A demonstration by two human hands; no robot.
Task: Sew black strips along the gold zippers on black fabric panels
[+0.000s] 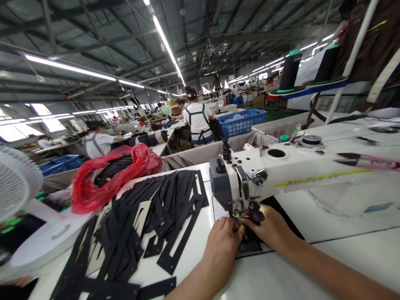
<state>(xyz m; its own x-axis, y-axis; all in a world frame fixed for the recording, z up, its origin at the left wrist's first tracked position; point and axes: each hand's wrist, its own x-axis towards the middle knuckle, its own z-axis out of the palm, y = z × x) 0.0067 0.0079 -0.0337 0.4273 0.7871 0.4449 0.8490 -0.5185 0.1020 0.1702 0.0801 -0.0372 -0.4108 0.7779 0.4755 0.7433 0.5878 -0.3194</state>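
Note:
A white sewing machine (246, 166) stands in front of me, its needle area lit by a small lamp. Close to the presser foot, my left hand (223, 246) has its fingers curled and pressed together at the edge of a black fabric piece (286, 216). My right hand (270, 225) reaches in from the other side, thumb and fingers closed on the same piece, which shows behind its wrist. The fingertips of both hands are partly hidden by the machine's foot and by each other. Left of the machine lies a spread heap of black cut strips (168, 208) with slots and small holes.
A red plastic bag (115, 179) holding dark pieces lies behind the strips. A white fan (21, 187) stands at left. Pink-handled snips (375, 161) rest on the machine arm. Black thread cones (289, 73) stand above right. Co-workers (197, 118) sit beyond, near a blue basket (240, 123).

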